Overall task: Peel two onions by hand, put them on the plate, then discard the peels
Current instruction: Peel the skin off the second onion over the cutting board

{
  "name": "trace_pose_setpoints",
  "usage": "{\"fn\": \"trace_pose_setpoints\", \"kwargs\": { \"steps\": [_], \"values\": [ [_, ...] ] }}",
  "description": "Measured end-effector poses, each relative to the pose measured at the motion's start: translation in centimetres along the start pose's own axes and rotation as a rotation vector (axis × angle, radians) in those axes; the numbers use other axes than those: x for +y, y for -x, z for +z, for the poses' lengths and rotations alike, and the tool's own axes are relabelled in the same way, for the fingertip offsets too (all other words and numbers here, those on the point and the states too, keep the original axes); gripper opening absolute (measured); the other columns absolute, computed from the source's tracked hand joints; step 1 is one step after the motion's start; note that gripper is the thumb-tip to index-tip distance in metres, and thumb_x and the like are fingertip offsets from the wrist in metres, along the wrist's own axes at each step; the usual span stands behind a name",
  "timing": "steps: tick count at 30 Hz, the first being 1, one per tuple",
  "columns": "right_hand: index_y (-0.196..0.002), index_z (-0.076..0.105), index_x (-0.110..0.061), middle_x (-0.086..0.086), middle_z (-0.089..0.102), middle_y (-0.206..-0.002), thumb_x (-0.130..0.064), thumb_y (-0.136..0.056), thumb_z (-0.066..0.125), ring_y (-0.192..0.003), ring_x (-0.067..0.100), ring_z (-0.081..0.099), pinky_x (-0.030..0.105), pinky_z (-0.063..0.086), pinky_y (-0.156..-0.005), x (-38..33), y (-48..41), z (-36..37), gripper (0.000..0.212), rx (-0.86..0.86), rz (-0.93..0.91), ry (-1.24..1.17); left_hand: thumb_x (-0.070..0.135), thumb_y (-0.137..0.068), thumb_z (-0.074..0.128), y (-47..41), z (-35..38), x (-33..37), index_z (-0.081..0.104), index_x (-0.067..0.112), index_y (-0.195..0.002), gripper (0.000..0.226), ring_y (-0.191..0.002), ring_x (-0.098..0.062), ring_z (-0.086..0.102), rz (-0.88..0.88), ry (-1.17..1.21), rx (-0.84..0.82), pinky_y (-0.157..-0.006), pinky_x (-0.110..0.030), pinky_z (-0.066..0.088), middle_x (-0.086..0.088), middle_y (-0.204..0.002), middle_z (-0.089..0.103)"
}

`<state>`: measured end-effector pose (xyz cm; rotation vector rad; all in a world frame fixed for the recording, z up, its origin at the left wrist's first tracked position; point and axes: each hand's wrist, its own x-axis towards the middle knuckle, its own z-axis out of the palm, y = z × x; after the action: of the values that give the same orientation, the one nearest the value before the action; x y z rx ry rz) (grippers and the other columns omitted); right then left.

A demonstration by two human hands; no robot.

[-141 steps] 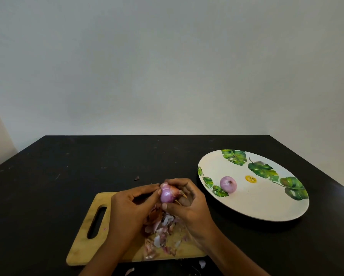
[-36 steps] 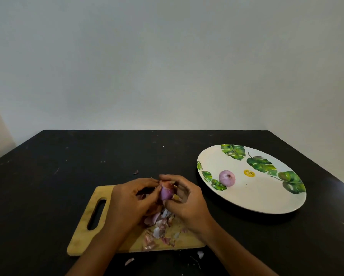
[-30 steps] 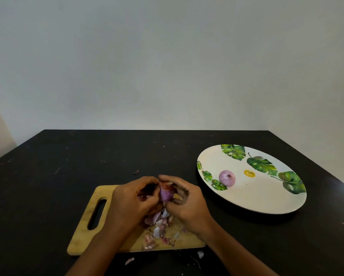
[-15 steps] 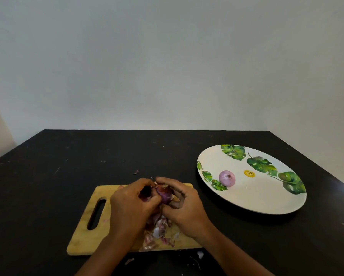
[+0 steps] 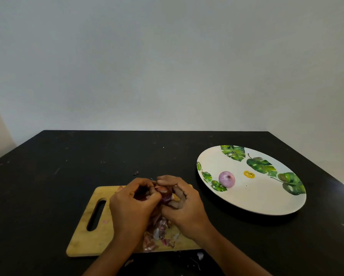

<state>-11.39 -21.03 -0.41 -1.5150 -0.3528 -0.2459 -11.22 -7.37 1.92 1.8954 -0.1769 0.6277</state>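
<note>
The left hand point(image 5: 132, 206) and the right hand point(image 5: 184, 204) both curl their fingers around a small onion point(image 5: 165, 195) above the wooden board point(image 5: 91, 236). Peels point(image 5: 159, 234) lie on the board. Another onion point(image 5: 226, 179), peeled, sits on the plate point(image 5: 266, 204).

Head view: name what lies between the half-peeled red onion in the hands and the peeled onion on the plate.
The right hand's curled fingers, a strip of bare black table, then the white leaf-printed plate's rim, all in the head view.
</note>
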Motion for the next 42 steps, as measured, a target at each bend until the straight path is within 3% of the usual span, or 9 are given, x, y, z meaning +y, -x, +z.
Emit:
{"fn": "trace_pose_setpoints", "kwargs": {
  "steps": [7,12,17,19,23,29,33,38,42],
  "values": [
    [-0.11,0.064,-0.019,-0.01,0.063,-0.118,0.002,-0.071,0.07,-0.116,0.015,0.06,0.029,0.054,-0.086,0.0,-0.3,-0.4,0.045,0.023,-0.027,-0.008,0.039,-0.078,0.056,-0.7,-0.5,0.2,0.066,0.03,-0.098,0.024,-0.08,0.006,0.065,0.272,-0.02,-0.124,-0.071,-0.022,0.055,0.025,-0.088,0.065],
    [-0.111,0.064,-0.023,-0.013,0.062,-0.119,-0.002,-0.072,0.07,-0.118,0.014,0.059,0.032,0.054,-0.089,0.1,-0.2,-0.3,0.045,0.013,-0.033,0.051,0.033,-0.081,0.055,-1.5,-1.2,-0.3,0.069,0.022,-0.097,0.024,-0.084,0.004,0.064,0.377,-0.086,-0.201,-0.071,-0.013,0.053,0.014,-0.089,0.068],
    [-0.112,0.063,-0.025,-0.01,0.059,-0.123,-0.006,-0.075,0.069,-0.118,0.007,0.057,0.032,0.052,-0.095,-0.1,-0.1,-0.4,0.042,0.021,-0.096,0.252,0.035,-0.078,0.056,-1.2,-1.0,-0.1,0.072,0.022,-0.089,0.023,-0.082,0.003,0.063,0.304,-0.147,-0.211,-0.068,-0.009,0.051,0.018,-0.082,0.067],
    [-0.113,0.062,-0.027,-0.012,0.056,-0.126,-0.008,-0.076,0.069,-0.12,0.005,0.055,0.034,0.052,-0.096,-0.1,-0.2,-0.4,0.041,0.021,-0.116,0.344,0.02,-0.078,0.068,-1.1,-0.8,0.0,0.068,0.032,-0.082,0.013,-0.079,0.006,0.063,0.197,-0.11,-0.196,-0.067,-0.007,0.05,0.022,-0.074,0.066],
    [-0.115,0.063,-0.024,-0.015,0.055,-0.127,-0.005,-0.078,0.071,-0.12,0.003,0.053,0.036,0.052,-0.096,0.1,-0.2,-0.5,0.043,0.004,-0.135,0.409,0.003,-0.074,0.072,-1.1,-0.6,0.0,0.064,0.039,-0.071,0.036,-0.073,0.007,0.064,0.119,-0.06,-0.201,-0.064,-0.004,0.047,0.025,-0.077,0.067],
    [-0.115,0.063,-0.021,-0.015,0.055,-0.126,-0.004,-0.078,0.073,-0.12,0.001,0.052,0.034,0.052,-0.097,0.0,-0.2,-0.5,0.043,-0.004,-0.129,0.422,0.006,-0.074,0.072,-1.3,-0.7,-0.4,0.061,0.039,-0.077,0.035,-0.083,0.005,0.061,0.162,-0.108,-0.229,-0.071,-0.007,0.048,0.018,-0.076,0.065],
    [-0.115,0.063,-0.024,-0.016,0.055,-0.126,-0.004,-0.077,0.072,-0.12,0.002,0.053,0.035,0.052,-0.096,-0.1,-0.1,-0.4,0.043,0.004,-0.132,0.409,0.028,-0.07,0.065,-1.4,-0.6,-0.6,0.064,0.028,-0.079,0.009,-0.085,0.002,0.06,0.24,-0.123,-0.201,-0.073,-0.015,0.05,0.019,-0.085,0.062],
    [-0.113,0.065,-0.022,-0.013,0.058,-0.124,-0.012,-0.076,0.069,-0.119,0.002,0.054,0.033,0.051,-0.098,-0.5,0.0,-0.1,0.038,0.017,-0.122,0.359,0.032,-0.063,0.061,-1.5,-0.5,-0.4,0.063,0.025,-0.075,0.014,-0.087,0.003,0.058,0.262,-0.056,-0.183,-0.073,-0.011,0.049,0.022,-0.09,0.058],
    [-0.111,0.065,-0.021,-0.007,0.056,-0.124,0.001,-0.078,0.071,-0.116,0.0,0.055,0.021,0.052,-0.089,-1.2,0.2,-0.1,0.04,-0.036,-0.088,0.268,0.037,-0.064,0.055,-1.6,-0.6,-0.2,0.064,0.02,-0.074,0.022,-0.084,0.0,0.06,0.26,0.001,-0.168,-0.068,-0.007,0.048,0.017,-0.089,0.06]
  ]
}}
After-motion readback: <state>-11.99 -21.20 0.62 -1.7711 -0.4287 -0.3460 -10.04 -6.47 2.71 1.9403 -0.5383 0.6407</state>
